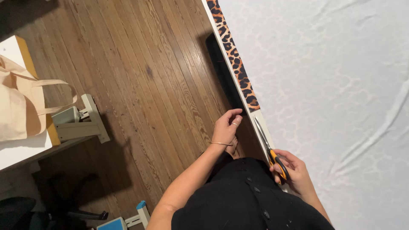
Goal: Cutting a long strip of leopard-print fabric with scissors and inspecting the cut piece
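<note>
Strip: a leopard-print fabric strip (233,55) is lying along the table's left edge, over white cloth (324,85).
Left hand: the left hand (226,127) is pinching the strip's near end, fingers seemingly closed on it, though the grip is small here.
Right hand: the right hand (292,172) is gripping the orange-handled scissors (268,149), blades parted, pointing at the strip.
Surroundings: wooden floor (140,76); beige tote bag (21,102) far left.

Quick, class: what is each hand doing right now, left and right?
Left hand: fingers pinched at the end of the leopard-print strip; whether it grips cannot be told.
Right hand: closed around the orange-handled scissors.
</note>
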